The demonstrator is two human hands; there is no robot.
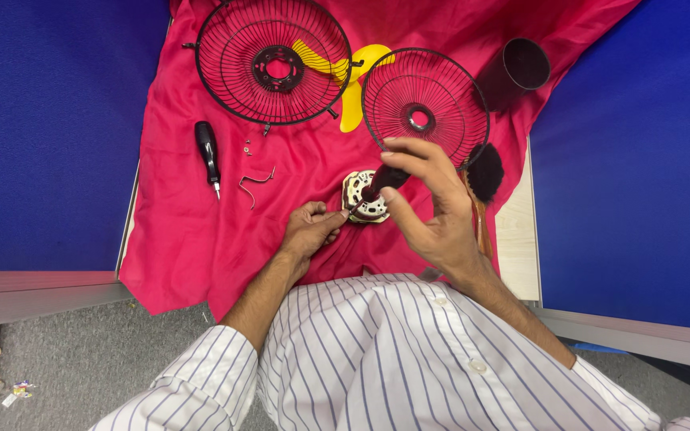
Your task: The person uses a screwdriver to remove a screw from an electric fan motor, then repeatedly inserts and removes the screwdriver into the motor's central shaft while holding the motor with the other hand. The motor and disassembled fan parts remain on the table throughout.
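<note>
Your striped shirt (377,359) fills the near edge, and both your arms reach out from it over the pink cloth (185,239). Your right hand (433,207) is closed around the dark handle of a screwdriver (381,182). It slants down and to the left, and its tip meets the small round motor part (365,195) lying on the cloth. That motor part sits just under and to the left of your right hand. Your left hand (309,227) rests on the cloth just left of the motor part, fingers curled, fingertips pinched together right beside the tip; you cannot tell if they hold something tiny.

Count them now. You have two round wire fan guards: a bigger one (273,64) far and left, a smaller one (425,108) far and right, just beyond your right hand. One yellow fan blade (357,80) peeks out between them. One dark cup (517,72) lies far right. One second screwdriver (208,156) lies to the left. One bent wire clip (255,182) lies beside it, with two tiny screws (247,147) close by. One fuzzy black brush (485,172) sits behind your right hand.
</note>
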